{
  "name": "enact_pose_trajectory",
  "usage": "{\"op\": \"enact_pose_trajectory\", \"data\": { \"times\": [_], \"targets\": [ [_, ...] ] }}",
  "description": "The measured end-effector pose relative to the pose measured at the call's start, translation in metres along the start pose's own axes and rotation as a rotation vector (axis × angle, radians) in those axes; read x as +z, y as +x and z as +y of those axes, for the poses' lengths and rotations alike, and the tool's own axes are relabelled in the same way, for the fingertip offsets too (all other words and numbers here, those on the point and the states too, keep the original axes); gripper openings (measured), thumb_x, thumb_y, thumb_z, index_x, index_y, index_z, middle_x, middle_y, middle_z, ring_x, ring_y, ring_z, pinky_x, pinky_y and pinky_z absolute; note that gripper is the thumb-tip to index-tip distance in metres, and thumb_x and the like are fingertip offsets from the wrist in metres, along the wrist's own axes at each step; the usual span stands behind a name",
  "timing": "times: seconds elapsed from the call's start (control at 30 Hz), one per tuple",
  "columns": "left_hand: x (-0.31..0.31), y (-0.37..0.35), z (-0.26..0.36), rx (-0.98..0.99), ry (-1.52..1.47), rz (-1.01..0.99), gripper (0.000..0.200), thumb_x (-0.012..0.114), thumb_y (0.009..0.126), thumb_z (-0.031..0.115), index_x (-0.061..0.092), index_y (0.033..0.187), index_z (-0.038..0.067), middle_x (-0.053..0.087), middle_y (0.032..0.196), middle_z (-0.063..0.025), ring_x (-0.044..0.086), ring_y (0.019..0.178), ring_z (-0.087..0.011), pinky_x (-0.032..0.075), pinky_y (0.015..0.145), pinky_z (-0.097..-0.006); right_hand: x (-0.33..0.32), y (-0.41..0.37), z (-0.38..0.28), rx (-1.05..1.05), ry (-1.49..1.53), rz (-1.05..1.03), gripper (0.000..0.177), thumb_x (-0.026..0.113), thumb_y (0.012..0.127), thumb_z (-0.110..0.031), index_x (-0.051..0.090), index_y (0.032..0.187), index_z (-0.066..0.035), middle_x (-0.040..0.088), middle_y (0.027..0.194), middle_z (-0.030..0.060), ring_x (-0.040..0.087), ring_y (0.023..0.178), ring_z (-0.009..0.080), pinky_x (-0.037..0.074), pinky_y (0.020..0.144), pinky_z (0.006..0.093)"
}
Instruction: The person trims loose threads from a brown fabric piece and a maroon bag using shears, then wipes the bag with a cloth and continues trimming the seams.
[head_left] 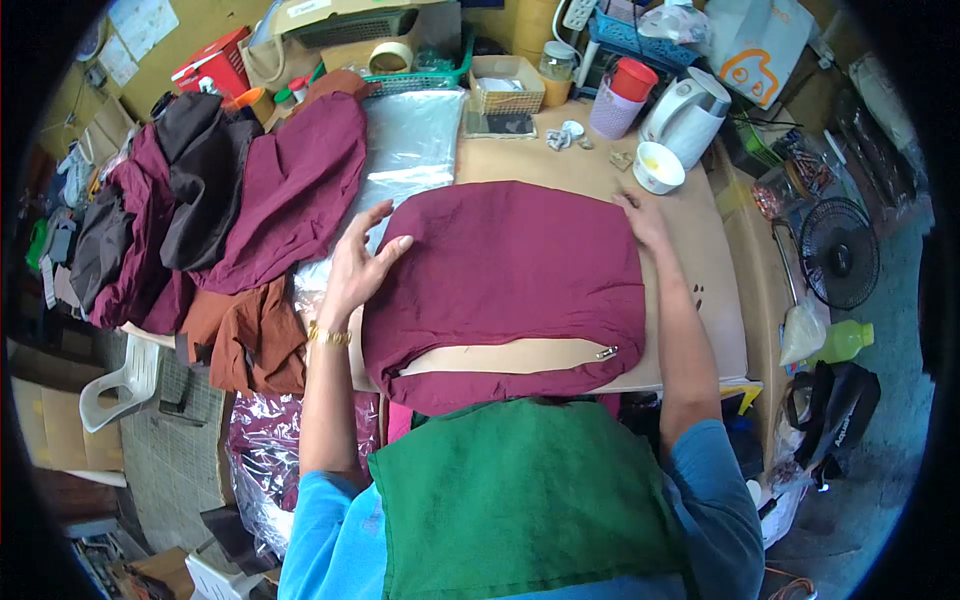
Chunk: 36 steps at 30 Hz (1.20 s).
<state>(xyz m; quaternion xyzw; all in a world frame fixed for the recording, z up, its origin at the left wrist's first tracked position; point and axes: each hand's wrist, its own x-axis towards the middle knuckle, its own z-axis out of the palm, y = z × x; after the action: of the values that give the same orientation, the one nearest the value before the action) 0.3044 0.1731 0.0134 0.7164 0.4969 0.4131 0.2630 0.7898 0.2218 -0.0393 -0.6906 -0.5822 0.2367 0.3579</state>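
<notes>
A maroon fabric cover (510, 265) lies flat before me, its rounded edge facing away. A long opening runs along its near side, with a metal zipper pull (606, 353) at the right end; a tan surface shows through. My left hand (362, 262) is at the cover's left edge, thumb over the cloth and fingers spread apart. At the far right corner, my right hand (645, 222) touches the edge with its fingers loosely extended; part of its grip is hard to see. A gold bracelet (330, 335) is on my left wrist.
Maroon, black and brown garments (290, 180) are heaped at left beside clear plastic sheeting (415, 135). Behind the cover stand a white bowl (660, 168), an electric kettle (685, 115), a lilac cup (612, 112) and a small basket (506, 84). A black fan (840, 252) is at right.
</notes>
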Motion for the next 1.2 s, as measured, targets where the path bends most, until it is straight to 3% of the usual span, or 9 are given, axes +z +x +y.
{"op": "enact_pose_trajectory", "data": {
  "times": [0.17, 0.23, 0.37, 0.47, 0.57, 0.77, 0.93, 1.07, 1.2],
  "targets": [
    [0.026, 0.023, -0.012, 0.008, -0.062, 0.011, 0.044, 0.074, 0.091, 0.029, 0.066, 0.120, -0.003, 0.071, 0.114, -0.0171, 0.065, 0.111, -0.0228, 0.047, 0.098, -0.0346, 0.000, -0.025, -0.026, -0.159, -0.044, 0.320, 0.035, 0.055, 0.101, -0.029, 0.070, 0.107, 0.001, 0.062, 0.120, 0.0154, 0.061, 0.110, 0.0185, 0.049, 0.088, 0.0365],
    [0.029, 0.026, -0.013, -0.019, -0.166, 0.046, 0.036, 0.070, 0.095, 0.026, 0.068, 0.115, -0.004, 0.073, 0.099, -0.0101, 0.065, 0.094, -0.0145, 0.050, 0.088, -0.0307, 0.001, -0.044, -0.040, -0.135, 0.560, 0.193, 0.028, 0.058, 0.100, -0.023, 0.071, 0.104, 0.001, 0.066, 0.105, 0.0068, 0.062, 0.094, 0.0136, 0.049, 0.078, 0.0320],
    [0.032, 0.040, -0.030, 0.027, -0.314, 0.227, 0.028, 0.062, 0.101, 0.022, 0.066, 0.086, -0.002, 0.054, 0.075, 0.0089, 0.046, 0.072, -0.0036, 0.041, 0.064, -0.0233, -0.006, -0.051, -0.032, -0.001, 0.314, -0.072, 0.020, 0.062, 0.097, -0.017, 0.072, 0.101, 0.000, 0.064, 0.086, -0.0027, 0.056, 0.077, 0.0074, 0.045, 0.069, 0.0259],
    [0.022, 0.051, -0.009, 0.072, -0.312, 0.321, 0.030, 0.061, 0.102, 0.022, 0.063, 0.084, -0.002, 0.051, 0.075, 0.0097, 0.042, 0.072, -0.0034, 0.038, 0.064, -0.0214, -0.019, -0.037, -0.040, -0.137, 0.546, 0.192, 0.012, 0.066, 0.094, -0.012, 0.072, 0.096, -0.003, 0.053, 0.070, -0.0107, 0.045, 0.067, 0.0025, 0.038, 0.062, 0.0209],
    [0.013, 0.066, -0.002, 0.325, 0.179, 0.531, 0.015, 0.063, 0.098, 0.016, 0.064, 0.101, 0.001, 0.066, 0.103, -0.0103, 0.058, 0.085, -0.0214, 0.047, 0.079, -0.0346, -0.041, -0.046, -0.089, -0.426, -0.233, 0.514, 0.017, 0.064, 0.093, -0.005, 0.063, 0.109, 0.001, 0.064, 0.107, 0.0069, 0.061, 0.098, 0.0181, 0.047, 0.087, 0.0325],
    [0.047, 0.001, 0.055, 0.308, 0.573, -0.137, 0.046, 0.055, 0.100, 0.038, 0.053, 0.134, 0.009, 0.048, 0.147, -0.0166, 0.037, 0.143, -0.0370, 0.024, 0.116, -0.0583, 0.011, -0.124, -0.123, -0.513, -0.304, -0.145, 0.070, 0.077, 0.084, -0.036, 0.048, 0.142, -0.010, 0.045, 0.147, 0.0195, 0.042, 0.138, 0.0344, 0.035, 0.114, 0.0469],
    [0.051, -0.022, -0.023, 0.130, 0.783, -0.210, 0.062, 0.038, 0.103, 0.052, 0.041, 0.150, 0.012, 0.034, 0.159, -0.0117, 0.028, 0.148, -0.0349, 0.017, 0.119, -0.0595, 0.012, -0.151, -0.091, -0.246, -0.598, -0.531, 0.110, 0.082, 0.071, -0.053, 0.023, 0.158, -0.022, 0.014, 0.166, 0.0117, 0.010, 0.154, 0.0289, 0.009, 0.122, 0.0584],
    [0.039, -0.020, -0.009, 0.072, 0.608, -0.301, 0.060, 0.040, 0.103, 0.050, 0.046, 0.147, 0.011, 0.036, 0.158, -0.0154, 0.027, 0.149, -0.0349, 0.015, 0.119, -0.0600, -0.005, -0.156, -0.093, -0.222, -0.584, -0.573, 0.109, 0.084, 0.068, -0.050, 0.029, 0.156, -0.018, 0.019, 0.165, 0.0126, 0.013, 0.153, 0.0290, 0.012, 0.121, 0.0602],
    [0.004, -0.037, 0.048, 0.121, 0.375, -0.297, 0.037, 0.079, 0.082, 0.029, 0.071, 0.106, 0.003, 0.065, 0.109, -0.0146, 0.059, 0.108, -0.0329, 0.043, 0.098, -0.0449, -0.014, -0.171, -0.100, -0.444, -0.349, -0.228, 0.071, 0.086, 0.067, -0.041, 0.061, 0.125, -0.010, 0.051, 0.138, 0.0141, 0.044, 0.134, 0.0312, 0.026, 0.115, 0.0528]
  ]
}}
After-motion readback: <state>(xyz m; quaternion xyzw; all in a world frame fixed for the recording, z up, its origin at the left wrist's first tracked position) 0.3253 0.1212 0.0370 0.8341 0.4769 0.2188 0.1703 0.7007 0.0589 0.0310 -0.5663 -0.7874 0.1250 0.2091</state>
